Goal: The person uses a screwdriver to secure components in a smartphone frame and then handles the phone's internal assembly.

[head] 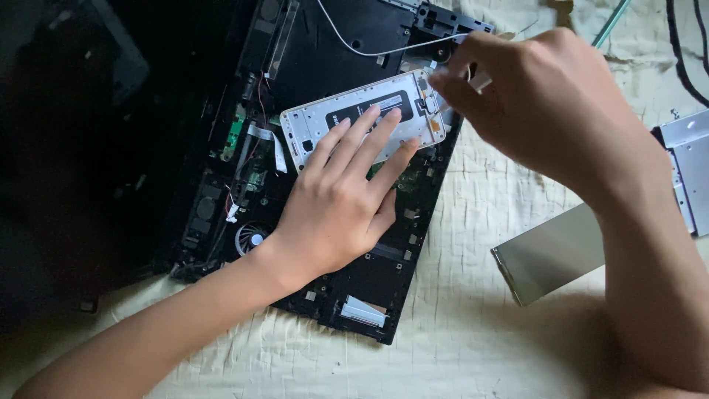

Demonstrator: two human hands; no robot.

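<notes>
The phone [365, 118], its back cover off and its white inner frame showing, lay flat on top of an opened black laptop chassis [310, 192], with its long axis running from lower left to upper right across the view. The left hand [340, 199] rested on it from below, fingers [369, 137] spread and laid flat over the phone's middle and lower edge, pressing it down rather than gripping it. The right hand [539, 103] came in from the right and was the one at the phone's upper right end; its thumb and forefinger were pinched together at that corner, on or around something small and pale that was too blurred to make out. So the phone lay directly under the left palm's reach and just left of the right fingertips, end-on to them. A thin white cable [354, 44] curved over the chassis above the phone, and a small fan [251, 238] showed near the left wrist. The chassis sat on a cream quilted cloth [458, 325]. To the right on that cloth lay a flat grey metal plate [554, 255], partly under the right forearm, and a silver drive-like part [690, 170] at the frame's edge. The room was dim, the left side nearly black.
</notes>
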